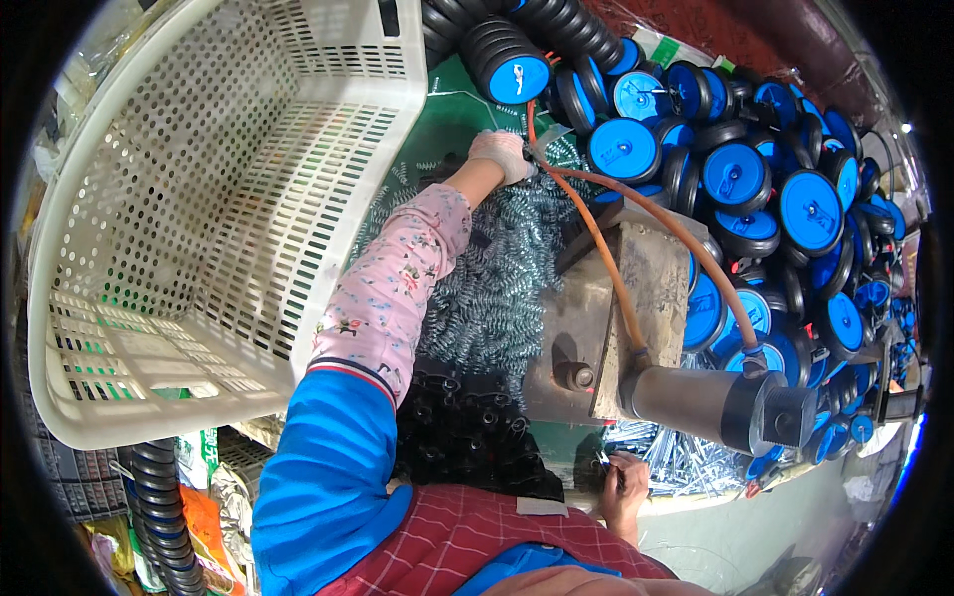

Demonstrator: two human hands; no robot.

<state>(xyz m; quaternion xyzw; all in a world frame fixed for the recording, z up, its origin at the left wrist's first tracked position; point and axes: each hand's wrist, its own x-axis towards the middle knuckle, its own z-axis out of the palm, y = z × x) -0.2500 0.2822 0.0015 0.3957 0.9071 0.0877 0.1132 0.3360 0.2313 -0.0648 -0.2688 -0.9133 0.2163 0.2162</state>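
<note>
My left hand (502,157), in a pale glove, reaches to the far end of a heap of small metal coil springs (497,278). Its fingers curl closed by the orange hoses (586,223), and what they hold is hidden. Near my body, my bare right hand (626,487) is closed beside a pile of long metal pins (681,462). A small bright tip shows at its fingertips, too small to name. Black small parts (467,432) lie in a heap between my left forearm and right hand.
A large white perforated plastic basket (298,209) tilts at the left. A metal cylinder (696,405) with hoses attached stands by a worn block (646,288). Many black wheels with blue hubs (735,174) pile up at the right. Stacked black rings (159,507) stand at lower left.
</note>
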